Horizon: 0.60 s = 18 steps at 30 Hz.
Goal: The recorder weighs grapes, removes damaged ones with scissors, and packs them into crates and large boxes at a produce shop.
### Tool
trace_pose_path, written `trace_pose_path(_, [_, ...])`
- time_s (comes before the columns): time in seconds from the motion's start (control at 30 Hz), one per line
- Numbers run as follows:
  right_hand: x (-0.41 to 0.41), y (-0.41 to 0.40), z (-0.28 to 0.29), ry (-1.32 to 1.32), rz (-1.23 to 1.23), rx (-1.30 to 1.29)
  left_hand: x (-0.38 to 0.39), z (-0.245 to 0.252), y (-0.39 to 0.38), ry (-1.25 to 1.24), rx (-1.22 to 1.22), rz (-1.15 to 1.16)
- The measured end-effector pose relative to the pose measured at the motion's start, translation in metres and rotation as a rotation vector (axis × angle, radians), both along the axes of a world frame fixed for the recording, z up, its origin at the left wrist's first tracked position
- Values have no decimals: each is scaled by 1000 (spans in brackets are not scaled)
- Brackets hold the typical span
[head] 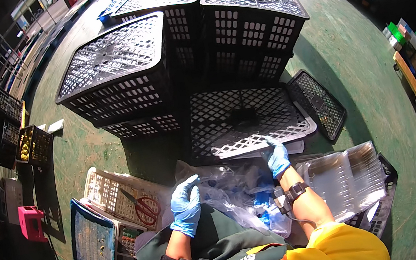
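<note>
My left hand (186,206), in a blue glove, is raised above my lap with curled fingers; whether it holds anything is unclear. My right hand (277,156), gloved too, reaches to the near rim of a black plastic lattice crate lid (246,118), fingertips at its edge. White sheets (285,148) show under that lid. Crumpled clear plastic bags (237,190) lie between my hands. Clear plastic trays (347,182) are stacked at the right. Red-handled scissors (147,211) rest on a cream plastic basket (110,189) at the left.
Stacked, lidded black crates (119,78) stand ahead. Another black lid (319,103) lies at their right. A blue-rimmed tray (94,237) is at the left. Farther left are a pink stool (32,223) and a crate of yellow fruit (26,145). A yellow-handled cart (407,76) stands far right.
</note>
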State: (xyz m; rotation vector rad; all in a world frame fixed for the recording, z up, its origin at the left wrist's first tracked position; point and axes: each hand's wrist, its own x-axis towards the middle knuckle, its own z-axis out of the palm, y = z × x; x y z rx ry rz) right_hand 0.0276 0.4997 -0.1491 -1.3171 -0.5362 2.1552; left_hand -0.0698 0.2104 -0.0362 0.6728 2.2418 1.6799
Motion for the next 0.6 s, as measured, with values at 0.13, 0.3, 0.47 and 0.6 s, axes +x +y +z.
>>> trace_pose_path(0.13, [7, -2, -18, -22, -116, 23, 0, 1, 16, -37, 33, -49])
trace_pose_path(0.3, [16, -4, -43, 218, -67, -106, -5, -8, 30, -277, 248, 25])
trace_pose_path(0.47, [-5, -10, 30, 4, -58, 234, -7, -17, 32, -225, 346, 117])
trace_pose_path(0.6, [17, -11, 40, -38, -8, 171, -16, -23, 13, -348, 375, 316])
